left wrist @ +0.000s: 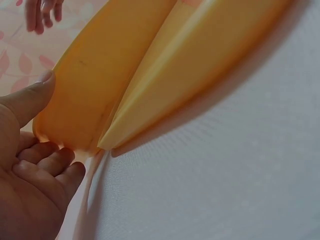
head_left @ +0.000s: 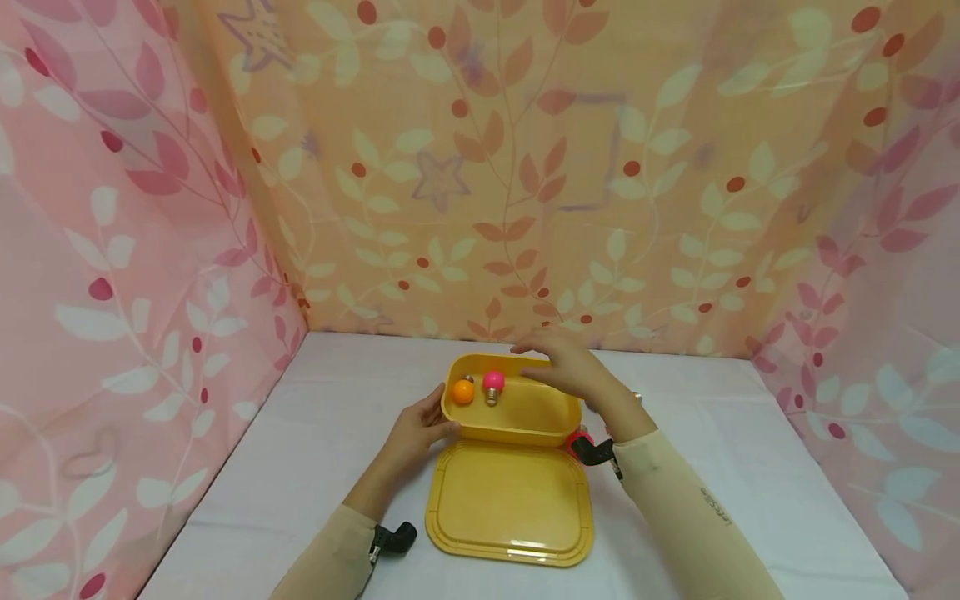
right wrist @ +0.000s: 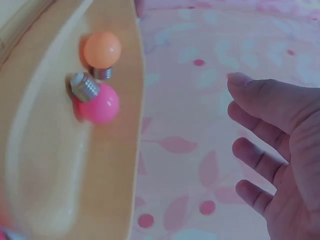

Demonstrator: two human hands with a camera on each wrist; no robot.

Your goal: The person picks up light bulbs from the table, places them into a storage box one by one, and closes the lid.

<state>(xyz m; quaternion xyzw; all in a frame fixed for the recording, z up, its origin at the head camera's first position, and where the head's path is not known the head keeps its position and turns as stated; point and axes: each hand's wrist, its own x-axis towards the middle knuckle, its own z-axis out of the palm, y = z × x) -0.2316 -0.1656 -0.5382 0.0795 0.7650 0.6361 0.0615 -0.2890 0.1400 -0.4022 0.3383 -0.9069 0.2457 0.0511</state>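
A yellow plastic box (head_left: 525,437) stands uncovered on the table. Inside, toward its left end, lie an orange light bulb (head_left: 463,392) and a pink light bulb (head_left: 492,382), both with silvery screw bases. My left hand (head_left: 415,429) holds the box at its front left corner; in the left wrist view the thumb (left wrist: 39,95) is against the wall and the fingers bend around the corner. Above the box's back right part hovers my right hand (head_left: 570,367), fingers apart and nothing in them. The right wrist view shows that hand (right wrist: 280,135) beside the rim.
Just in front of the box lies a yellow lid (head_left: 510,504) flat on the white tablecloth (head_left: 247,500). A pinkish-red bulb (head_left: 578,437) at the box's right front corner is partly covered by the wrist strap. Behind the right forearm a metallic piece (head_left: 637,397) peeks out. Patterned curtains (head_left: 450,167) enclose the table.
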